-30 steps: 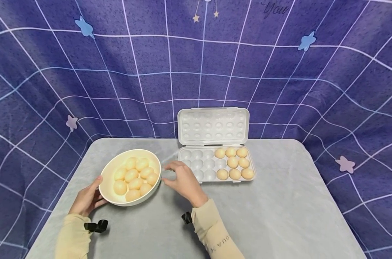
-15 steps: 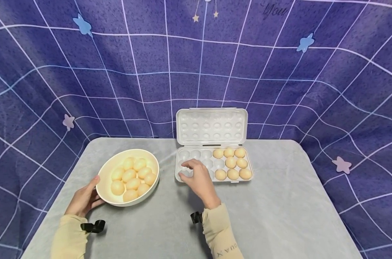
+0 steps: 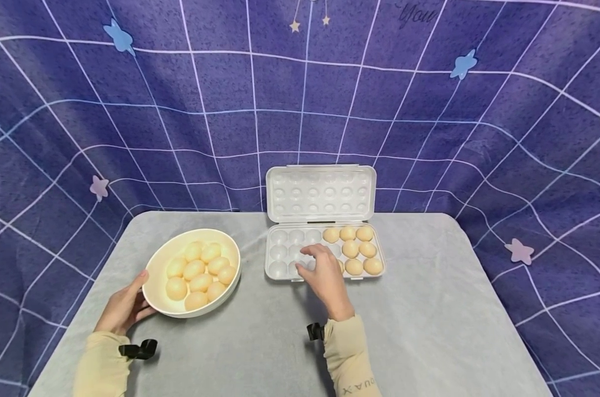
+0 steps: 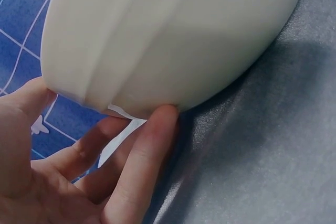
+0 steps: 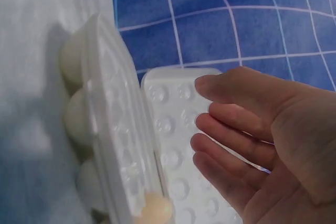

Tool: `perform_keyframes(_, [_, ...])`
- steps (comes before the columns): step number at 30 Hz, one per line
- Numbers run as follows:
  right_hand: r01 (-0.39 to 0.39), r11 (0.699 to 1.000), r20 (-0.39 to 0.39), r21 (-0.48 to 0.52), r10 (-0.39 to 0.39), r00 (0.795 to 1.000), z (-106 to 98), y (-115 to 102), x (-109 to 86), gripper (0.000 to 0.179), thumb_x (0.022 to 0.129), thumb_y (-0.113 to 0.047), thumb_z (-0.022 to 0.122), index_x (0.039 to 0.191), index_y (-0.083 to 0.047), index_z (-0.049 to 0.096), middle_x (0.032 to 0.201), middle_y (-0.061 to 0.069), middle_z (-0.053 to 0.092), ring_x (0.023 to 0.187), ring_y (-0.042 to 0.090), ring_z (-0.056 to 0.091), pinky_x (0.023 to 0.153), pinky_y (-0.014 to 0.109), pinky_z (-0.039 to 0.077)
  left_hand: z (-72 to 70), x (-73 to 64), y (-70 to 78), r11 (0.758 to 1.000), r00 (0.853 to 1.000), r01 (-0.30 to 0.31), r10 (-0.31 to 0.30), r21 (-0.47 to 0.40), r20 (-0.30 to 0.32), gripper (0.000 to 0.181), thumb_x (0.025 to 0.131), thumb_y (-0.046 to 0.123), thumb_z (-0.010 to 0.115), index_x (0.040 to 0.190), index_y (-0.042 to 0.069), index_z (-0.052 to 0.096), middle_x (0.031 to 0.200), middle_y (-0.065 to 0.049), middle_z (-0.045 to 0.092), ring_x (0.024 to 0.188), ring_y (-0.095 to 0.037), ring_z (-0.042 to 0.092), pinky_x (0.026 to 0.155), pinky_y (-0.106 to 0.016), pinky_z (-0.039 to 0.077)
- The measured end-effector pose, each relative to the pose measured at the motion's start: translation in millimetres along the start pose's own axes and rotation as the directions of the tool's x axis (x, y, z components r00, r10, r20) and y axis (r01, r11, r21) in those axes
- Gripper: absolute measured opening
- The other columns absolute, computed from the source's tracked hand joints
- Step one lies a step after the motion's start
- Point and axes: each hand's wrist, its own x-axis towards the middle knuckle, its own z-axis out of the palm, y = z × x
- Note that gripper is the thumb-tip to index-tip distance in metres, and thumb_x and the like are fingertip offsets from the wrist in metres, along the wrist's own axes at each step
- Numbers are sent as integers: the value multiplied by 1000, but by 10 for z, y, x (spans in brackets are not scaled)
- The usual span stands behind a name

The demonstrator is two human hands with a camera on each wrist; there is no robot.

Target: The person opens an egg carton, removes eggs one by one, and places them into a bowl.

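Observation:
A cream bowl (image 3: pixel 153 264) holding several light-brown eggs (image 3: pixel 194 270) stands at the left of the table. My left hand (image 3: pixel 123 306) grips its left side, thumb at the rim and fingers against the lower wall; the left wrist view shows the fingers under the bowl (image 4: pixel 157 35). A white egg box (image 3: pixel 322 193) lies with its lid raised, eggs (image 3: pixel 350 249) filling most of its right half. Over the box's front middle hovers my right hand (image 3: pixel 326 278), thumb and fingers apart. Nothing shows between them in the right wrist view, where the hand (image 5: pixel 252 135) appears before the lid.
A grey tabletop (image 3: pixel 419 320) carries both containers, with a gap between bowl and box. Behind it hangs a blue gridded cloth (image 3: pixel 409 149) with star prints. The raised lid stands along the back edge.
My right hand has moved from beside the bowl rightward over the egg box, its fingers still apart. The left hand stays on the bowl, and the eggs look unchanged.

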Motion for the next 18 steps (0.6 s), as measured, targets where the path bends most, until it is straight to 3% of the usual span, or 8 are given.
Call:
perform_keyframes(5, [-46, 999, 6, -25, 46, 999, -37, 146, -31, 29, 80, -11, 81, 106, -5, 72, 110, 10, 70, 109, 29, 64, 93, 43, 54, 5, -11, 18, 1000, 1000, 4, -4, 3, 11, 87, 102, 53, 46, 153, -7, 8, 85, 15, 71, 82, -2, 69, 76, -28, 62])
perform_keyframes(13, [-86, 996, -11, 4, 86, 996, -118, 352, -76, 31, 79, -5, 81, 109, -3, 71, 110, 12, 70, 104, 31, 65, 92, 44, 54, 15, -15, 14, 999, 1000, 25, -25, 33, -8, 91, 100, 56, 46, 154, -7, 8, 83, 15, 71, 80, -1, 69, 76, -28, 62])
perform_keyframes(18, [-132, 991, -11, -18, 132, 991, -163, 457, -96, 33, 78, -3, 80, 109, -1, 71, 113, 14, 69, 113, 34, 61, 100, 46, 50, 18, -17, 14, 999, 1000, 25, -25, 30, -16, 87, 100, 56, 46, 153, -5, 13, 82, 14, 71, 80, -2, 69, 76, -28, 62])
